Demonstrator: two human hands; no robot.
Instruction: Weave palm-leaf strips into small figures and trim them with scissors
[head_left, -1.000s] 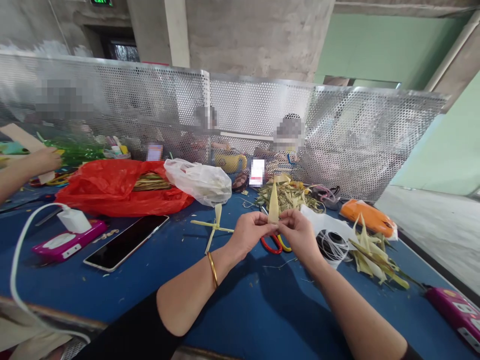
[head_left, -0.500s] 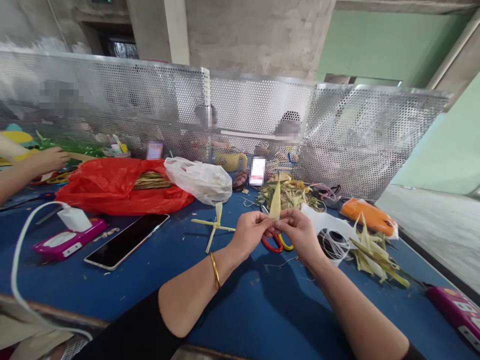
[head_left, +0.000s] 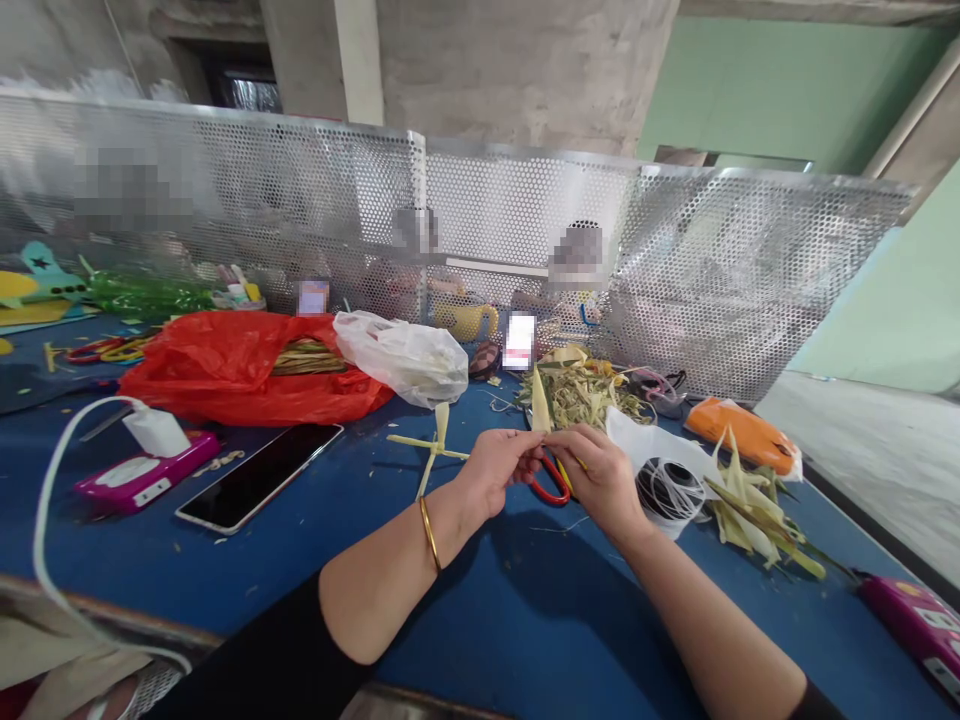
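A pale yellow-green piece of dried husk (head_left: 539, 402), pointed at the top, stands upright between my hands. My left hand (head_left: 499, 465) pinches its base from the left, a gold bangle on the wrist. From the right, the fingers of my right hand (head_left: 596, 470) close on the same base, fingertips touching those of my left. Below and behind my hands lie scissors with a red and yellow handle (head_left: 553, 484), partly hidden. Left of my hands stands a cross-shaped piece of folded husk strips (head_left: 435, 446) on the blue table (head_left: 480, 610).
Behind lie a heap of husk scraps (head_left: 589, 395), a lit phone (head_left: 518, 341), a white bag (head_left: 405, 355) and a red bag (head_left: 217, 375). Rightward are a thread spool (head_left: 671, 490), loose husks (head_left: 757, 510) and an orange packet (head_left: 742, 436). A dark phone (head_left: 259, 480) and power strip (head_left: 150, 475) lie left.
The husk has shifted slightly left and tilts a little. My right fingers have moved left, closer to my left fingertips. Another person's arm at the far left has gone from view.
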